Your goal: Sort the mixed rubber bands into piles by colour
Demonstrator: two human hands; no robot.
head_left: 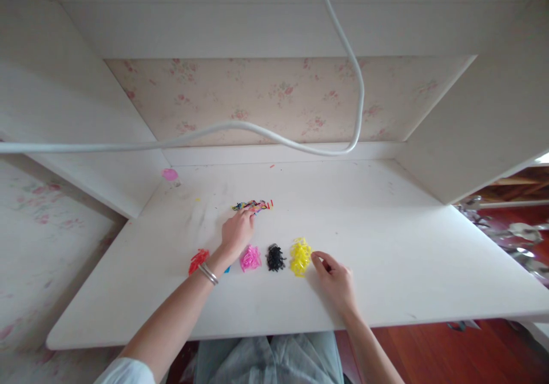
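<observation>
My left hand (236,231) reaches forward, its fingertips pinched at the near end of a mixed-colour pile of small rubber bands (254,205). A metal bangle sits on that wrist. In a row nearer me lie sorted piles: red (198,259), pink (250,258), black (275,257) and yellow (300,255). A bit of blue (227,269) shows under my left forearm. My right hand (334,281) rests on the desk with fingers curled, its fingertips touching the right edge of the yellow pile.
The white desk (407,247) sits in an alcove with floral wallpaper behind. A white cable (274,135) hangs across the view. A pink blob (170,174) lies at the back left corner. Shiny clutter (514,235) lies off the desk's right side.
</observation>
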